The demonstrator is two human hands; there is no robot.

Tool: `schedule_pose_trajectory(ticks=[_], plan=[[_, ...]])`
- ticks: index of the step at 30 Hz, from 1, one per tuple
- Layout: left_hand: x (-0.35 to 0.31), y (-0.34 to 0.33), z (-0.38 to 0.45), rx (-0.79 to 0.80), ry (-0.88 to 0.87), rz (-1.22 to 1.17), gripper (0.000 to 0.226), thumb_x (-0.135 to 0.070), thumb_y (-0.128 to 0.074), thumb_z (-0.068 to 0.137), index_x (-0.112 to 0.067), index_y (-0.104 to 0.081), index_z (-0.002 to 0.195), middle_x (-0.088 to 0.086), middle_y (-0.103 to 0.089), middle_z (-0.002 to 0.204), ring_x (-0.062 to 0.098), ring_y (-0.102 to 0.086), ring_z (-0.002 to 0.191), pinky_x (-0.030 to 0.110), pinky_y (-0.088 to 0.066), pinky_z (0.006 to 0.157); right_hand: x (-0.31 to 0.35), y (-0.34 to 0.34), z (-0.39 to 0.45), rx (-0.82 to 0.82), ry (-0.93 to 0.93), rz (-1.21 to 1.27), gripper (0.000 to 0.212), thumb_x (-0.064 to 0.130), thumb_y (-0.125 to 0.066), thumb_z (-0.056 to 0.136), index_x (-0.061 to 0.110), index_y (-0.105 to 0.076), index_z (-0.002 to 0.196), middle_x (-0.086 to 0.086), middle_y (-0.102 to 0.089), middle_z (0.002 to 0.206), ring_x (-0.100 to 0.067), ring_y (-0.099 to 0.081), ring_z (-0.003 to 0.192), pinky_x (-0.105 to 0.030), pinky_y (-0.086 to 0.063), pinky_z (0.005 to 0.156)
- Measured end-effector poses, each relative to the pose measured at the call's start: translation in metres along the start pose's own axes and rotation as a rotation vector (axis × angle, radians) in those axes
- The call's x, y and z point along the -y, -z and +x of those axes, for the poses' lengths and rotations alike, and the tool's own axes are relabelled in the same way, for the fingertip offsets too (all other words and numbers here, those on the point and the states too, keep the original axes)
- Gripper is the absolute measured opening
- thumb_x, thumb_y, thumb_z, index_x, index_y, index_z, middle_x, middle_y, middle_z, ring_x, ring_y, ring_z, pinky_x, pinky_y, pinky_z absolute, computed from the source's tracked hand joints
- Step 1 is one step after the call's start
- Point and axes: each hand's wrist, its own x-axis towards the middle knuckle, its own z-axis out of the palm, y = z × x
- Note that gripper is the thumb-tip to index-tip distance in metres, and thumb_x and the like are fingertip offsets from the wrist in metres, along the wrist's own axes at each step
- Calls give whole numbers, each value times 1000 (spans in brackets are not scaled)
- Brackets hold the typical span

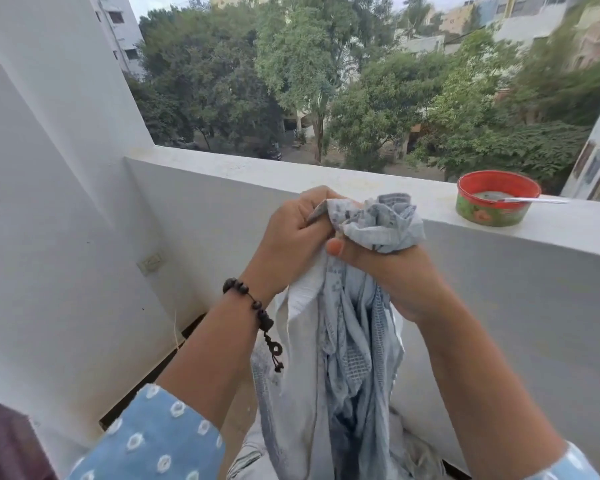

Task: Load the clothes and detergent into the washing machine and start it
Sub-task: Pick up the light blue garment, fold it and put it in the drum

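Both hands raised before balcony parapet (pixel 222 188), washing machine out of view. Left hand (pixel 291 233) pinches pale blue printed garment (pixel 347 341) at edge; right hand (pixel 395 271) fists bunched top, likely gathering it for loading. Red tub (pixel 496 199) with spoon (pixel 534 200) parked on ledge, possibly detergent.

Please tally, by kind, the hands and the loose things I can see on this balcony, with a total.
Hands: 2, the left hand and the right hand, both gripping the cloth
Pale blue cloth: 1
Red-rimmed tub on the parapet: 1
Spoon resting in the tub: 1
Bead bracelet on the left wrist: 1
Total: 6
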Motion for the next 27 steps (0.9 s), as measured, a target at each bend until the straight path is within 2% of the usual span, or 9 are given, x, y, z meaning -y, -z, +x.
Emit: schedule_pose_trajectory(ticks=[2, 7, 11, 14, 16, 18, 21, 24, 27], plan=[[-4, 2, 1, -21, -6, -36, 11, -6, -56, 86, -8, -65, 91, 6, -67, 88, 19, -62, 83, 33, -52, 76, 0, -2, -1, 13, -7, -48, 31, 7, -79, 66, 11, -70, 96, -1, -74, 93, -15, -70, 94, -29, -57, 81], [-3, 10, -11, 66, 83, 7, 14, -9, -65, 89, -14, -65, 101, 2, -69, 90, 9, -63, 81, 24, -53, 73, -3, 2, -2, -147, -23, 9, 27, -4, -78, 71, 3, -72, 96, -7, -76, 94, -19, -72, 88, -32, -58, 77], [21, 20, -30, 288, 256, 135, 26, -20, -70, 84, -15, -65, 109, 4, -72, 97, 29, -67, 82, 40, -57, 74, 6, 8, -2, -206, 26, 75, 18, -10, -71, 74, 6, -67, 80, 1, -74, 74, -13, -71, 71, -26, -57, 64], [42, 23, -41, 337, 296, 307, 9, -23, -63, 93, -15, -67, 96, -4, -64, 76, 15, -53, 64, 28, -46, 59, 12, 15, 0, -212, 76, 71, 24, -12, -70, 75, 12, -66, 76, 5, -72, 70, -11, -70, 70, -26, -56, 64], [51, 25, -45, 232, 328, 304, 20, -26, -52, 100, -10, -64, 95, -1, -62, 77, 11, -56, 68, 25, -50, 61, 15, 20, 2, -215, 93, 81, 27, -12, -71, 74, 15, -68, 73, 5, -72, 72, -12, -70, 73, -27, -56, 67], [54, 27, -45, 4, 345, 210, 23, -24, -43, 104, -13, -59, 92, -6, -60, 73, 9, -58, 68, 28, -52, 63, 17, 26, 3, -171, 109, 73, 30, -10, -74, 71, 20, -70, 71, 5, -72, 74, -13, -69, 77, -30, -56, 71], [46, 33, -37, -324, 214, 221, 22, -32, -41, 105, -26, -55, 88, -5, -56, 72, 11, -53, 66, 32, -47, 64, 16, 31, 4, -37, 131, -4, 38, -15, -74, 70, 17, -65, 90, 6, -67, 80, -9, -64, 81, -25, -54, 70], [25, 37, -24, -437, 138, 124, 20, -37, -42, 101, -37, -58, 88, 6, -56, 76, 24, -53, 69, 40, -47, 66, 8, 28, 4, -13, 69, -83, 47, -10, -74, 74, 6, -59, 115, -1, -66, 92, -11, -65, 90, -24, -56, 75], [3, 27, -14, -387, 178, -70, 26, -16, -37, 106, -24, -56, 91, -4, -58, 72, 7, -58, 61, 28, -51, 54, -4, 20, 3, 52, -21, -91, 64, 5, -85, 67, 12, -59, 125, -8, -70, 110, -22, -67, 107, -37, -57, 88]])
